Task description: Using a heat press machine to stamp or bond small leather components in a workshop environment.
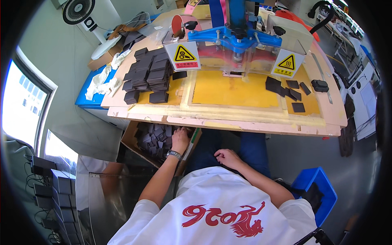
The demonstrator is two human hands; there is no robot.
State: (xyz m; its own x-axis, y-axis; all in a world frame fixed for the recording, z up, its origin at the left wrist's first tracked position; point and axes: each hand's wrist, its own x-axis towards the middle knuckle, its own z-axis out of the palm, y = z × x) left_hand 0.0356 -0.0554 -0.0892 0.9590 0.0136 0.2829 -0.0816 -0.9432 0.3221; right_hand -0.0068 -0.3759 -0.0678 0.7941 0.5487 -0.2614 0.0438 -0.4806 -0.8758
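My left hand (180, 139), with a watch (174, 154) on its wrist, reaches into a cardboard box (130, 136) below the table's front edge. Many small dark flat pieces (154, 139) lie loose in that box. The left fingers are bent down near the box's right side, and whatever they hold is hidden. On my lap rests my right hand (228, 158), fingers curled in loosely with nothing seen in them. Above, stacks of dark rectangular pieces (149, 71) stand on the table's left. More such pieces (273, 85) are scattered on its right.
A blue press (237, 34) with clear guards and warning signs (183, 56) stands over the yellow work surface (232, 92). A small black object (319, 85) sits at the table's right. White cloths (102, 83) lie left, near a fan (78, 10). A blue bin (326, 196) stands at my right.
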